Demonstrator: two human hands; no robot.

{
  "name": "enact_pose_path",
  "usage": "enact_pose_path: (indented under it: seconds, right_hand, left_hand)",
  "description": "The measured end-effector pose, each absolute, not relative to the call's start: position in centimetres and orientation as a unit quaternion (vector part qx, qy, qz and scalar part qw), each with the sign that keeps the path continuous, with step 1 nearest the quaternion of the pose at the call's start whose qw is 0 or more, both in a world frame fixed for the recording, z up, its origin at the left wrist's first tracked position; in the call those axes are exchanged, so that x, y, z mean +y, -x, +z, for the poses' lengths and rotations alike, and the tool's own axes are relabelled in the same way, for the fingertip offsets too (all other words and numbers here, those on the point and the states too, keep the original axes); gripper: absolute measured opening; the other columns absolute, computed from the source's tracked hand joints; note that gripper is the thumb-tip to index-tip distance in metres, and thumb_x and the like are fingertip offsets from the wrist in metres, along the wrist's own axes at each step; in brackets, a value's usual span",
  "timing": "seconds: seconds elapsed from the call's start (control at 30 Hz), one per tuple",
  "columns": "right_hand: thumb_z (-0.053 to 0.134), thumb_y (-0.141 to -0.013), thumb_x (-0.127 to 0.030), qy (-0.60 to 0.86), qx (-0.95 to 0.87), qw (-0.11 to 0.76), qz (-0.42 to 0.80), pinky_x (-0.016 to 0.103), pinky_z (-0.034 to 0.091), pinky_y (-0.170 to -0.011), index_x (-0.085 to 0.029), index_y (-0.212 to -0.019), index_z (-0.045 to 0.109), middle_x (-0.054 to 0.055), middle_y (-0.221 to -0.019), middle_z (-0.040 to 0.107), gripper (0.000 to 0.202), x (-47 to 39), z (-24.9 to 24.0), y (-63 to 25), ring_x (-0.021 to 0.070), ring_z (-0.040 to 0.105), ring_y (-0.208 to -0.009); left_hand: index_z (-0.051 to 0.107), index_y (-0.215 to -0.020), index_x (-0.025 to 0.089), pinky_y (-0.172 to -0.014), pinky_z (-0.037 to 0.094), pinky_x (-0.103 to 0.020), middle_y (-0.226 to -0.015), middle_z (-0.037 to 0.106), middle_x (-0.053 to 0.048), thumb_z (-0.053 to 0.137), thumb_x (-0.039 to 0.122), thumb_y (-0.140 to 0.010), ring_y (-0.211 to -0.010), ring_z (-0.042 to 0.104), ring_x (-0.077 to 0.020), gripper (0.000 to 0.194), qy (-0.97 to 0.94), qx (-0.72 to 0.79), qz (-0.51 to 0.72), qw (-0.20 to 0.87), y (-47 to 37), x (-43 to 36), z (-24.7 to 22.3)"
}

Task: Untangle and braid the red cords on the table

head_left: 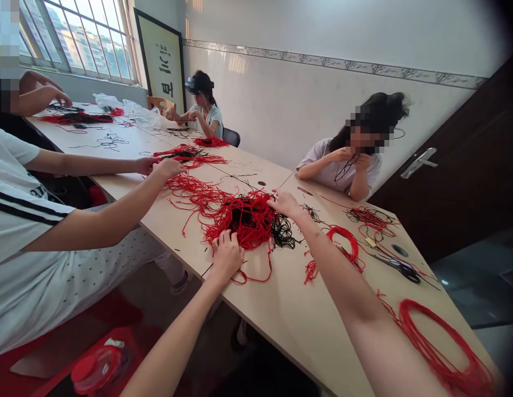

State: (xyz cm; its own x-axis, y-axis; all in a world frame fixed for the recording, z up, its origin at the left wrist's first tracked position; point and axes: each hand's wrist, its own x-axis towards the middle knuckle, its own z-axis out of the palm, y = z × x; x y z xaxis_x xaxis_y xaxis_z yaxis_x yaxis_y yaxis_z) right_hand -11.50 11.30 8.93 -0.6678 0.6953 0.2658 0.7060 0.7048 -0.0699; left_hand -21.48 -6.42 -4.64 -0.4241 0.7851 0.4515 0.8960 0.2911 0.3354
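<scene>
A tangled pile of red cords (256, 226) with black cords (282, 231) mixed in lies on the table between my hands. At its near left edge rests my left hand (228, 255), fingers apart and a little bent over the red cords. My right hand (286, 204) reaches to the far right edge of the pile, with its fingers apart and the tips against the red strands. I see no single cord gripped in either hand. From the pile, a loose red cord loops towards the table's near edge, just right of my left hand.
Right of my right arm lie a red cord coil (343, 240), scissors (405, 270) and a larger red coil (442, 336). A co-worker's arms (128, 204) reach over the table at left. Another person (351, 149) sits opposite, holding black cord. A red-lidded jar (97, 369) stands low at left.
</scene>
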Motion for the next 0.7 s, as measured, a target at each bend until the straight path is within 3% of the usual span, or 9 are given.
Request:
enact_pose_path:
  seconds: [0.07, 0.17, 0.33, 0.5, 0.7]
  right_hand:
    - [0.049, -0.088, -0.026, 0.342, -0.929, 0.137, -0.038, 0.034, 0.040, -0.091, -0.008, -0.121, 0.051, 0.017, -0.117, 0.053, 0.038, 8.2, 7.4, 10.9, 0.0235, 0.051, -0.108]
    - [0.047, -0.089, -0.023, 0.253, -0.963, 0.084, -0.049, 0.027, 0.042, -0.085, -0.017, -0.106, 0.060, 0.010, -0.107, 0.057, 0.022, 3.6, 4.0, 10.2, 0.0184, 0.052, -0.099]
    - [0.036, -0.092, -0.013, 0.220, -0.971, 0.044, -0.088, 0.039, 0.038, -0.087, -0.015, -0.121, 0.051, 0.016, -0.122, 0.050, 0.033, 1.0, 0.1, 10.9, 0.0272, 0.046, -0.108]
    - [0.036, -0.091, -0.011, 0.231, -0.967, 0.017, -0.107, 0.039, 0.037, -0.087, -0.013, -0.104, 0.058, 0.016, -0.109, 0.057, 0.025, 2.5, 0.8, 12.2, 0.0263, 0.051, -0.102]
    - [0.042, -0.091, -0.019, 0.275, -0.955, 0.015, -0.108, 0.030, 0.046, -0.075, -0.015, -0.109, 0.055, 0.013, -0.111, 0.054, 0.023, 3.8, 4.2, 12.2, 0.0206, 0.060, -0.092]
  left_hand:
    - [0.053, -0.116, 0.010, -0.096, 0.027, -0.046, -0.126, 0.049, -0.020, 0.045, 0.019, -0.079, -0.121, 0.038, -0.0308, 0.039, 0.529, -0.796, -0.278, 0.099, 21.5, -6.5, -4.6]
    - [0.052, -0.116, 0.009, -0.096, 0.028, -0.046, -0.126, 0.049, -0.020, 0.045, 0.019, -0.078, -0.120, 0.038, -0.0313, 0.040, 0.531, -0.793, -0.283, 0.093, 21.5, -6.5, -4.6]
    - [0.051, -0.117, 0.010, -0.096, 0.027, -0.045, -0.126, 0.048, -0.018, 0.046, 0.021, -0.078, -0.121, 0.037, -0.0304, 0.040, 0.535, -0.791, -0.286, 0.080, 21.6, -6.4, -4.6]
    - [0.053, -0.114, 0.012, -0.094, 0.028, -0.045, -0.123, 0.051, -0.018, 0.046, 0.018, -0.077, -0.117, 0.040, -0.0301, 0.038, 0.546, -0.786, -0.279, 0.082, 21.6, -6.5, -4.6]
    - [0.048, -0.124, 0.014, -0.094, 0.028, -0.046, -0.124, 0.051, -0.018, 0.048, 0.020, -0.077, -0.115, 0.043, -0.0304, 0.047, 0.557, -0.776, -0.282, 0.085, 21.6, -6.8, -4.5]
